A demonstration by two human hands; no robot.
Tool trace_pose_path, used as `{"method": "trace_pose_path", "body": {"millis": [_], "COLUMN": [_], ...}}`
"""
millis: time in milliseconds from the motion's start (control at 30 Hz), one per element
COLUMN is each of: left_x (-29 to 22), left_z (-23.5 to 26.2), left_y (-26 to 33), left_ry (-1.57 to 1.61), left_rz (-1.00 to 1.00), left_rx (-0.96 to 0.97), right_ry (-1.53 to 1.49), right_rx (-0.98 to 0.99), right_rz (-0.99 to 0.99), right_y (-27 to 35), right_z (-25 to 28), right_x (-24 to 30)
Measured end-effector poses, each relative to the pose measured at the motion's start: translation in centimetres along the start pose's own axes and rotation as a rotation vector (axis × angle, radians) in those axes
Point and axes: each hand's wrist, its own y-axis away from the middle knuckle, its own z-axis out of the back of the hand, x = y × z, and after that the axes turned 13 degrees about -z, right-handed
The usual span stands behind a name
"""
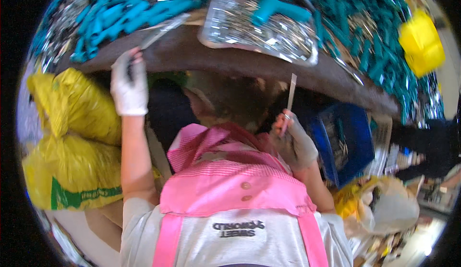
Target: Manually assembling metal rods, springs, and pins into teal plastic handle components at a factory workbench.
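My left hand (128,87), in a white glove with bare fingertips, is closed on the end of a long flat metal strip (165,30). That strip points up and right, over the near edge of the work surface. Lower and to the right, my right hand (298,144), also gloved with bare fingertips, grips a narrow, pale blade-like strip (292,92) standing nearly upright. Something pinkish shows between its fingers. Ahead lies a clear plastic tray (207,35) full of small shiny metal pieces, with a teal T-shaped handle piece (281,11) on top.
Heaps of teal plastic handles (115,17) and loose metal parts cover the dark-edged table (221,56). Yellow sacks (72,166) stand at left. A blue bin (348,140) and a whitish plastic bag (389,207) are at right. A yellow container (422,44) sits far right.
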Motion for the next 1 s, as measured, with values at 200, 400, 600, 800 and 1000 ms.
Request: {"method": "trace_pose_path", "body": {"millis": [200,400,600,800,1000], "left_x": [0.8,3.9,2.6,-4.3,-6.3], "left_z": [-2.5,-5.4,-3.8,0.1,-0.3], "left_y": [-3.0,-5.8,-5.3,0.8,4.7], "left_ry": [-0.153,-0.279,0.555,1.756,1.797], "left_rz": [-0.150,-0.180,0.321,1.238,1.428], "left_rx": [0.277,0.541,0.562,0.672,0.717], "right_ry": [0.191,0.233,0.435,0.807,0.908], "right_rx": [0.056,0.118,0.118,0.194,0.192], "right_rz": [0.180,0.136,0.257,0.322,0.305], "right_y": [-0.8,-3.3,-4.0,-3.6,-4.6], "right_z": [-2.1,-2.1,-2.7,-5.1,-4.8], "right_x": [-0.9,-0.4,1.9,5.8,7.3]}}
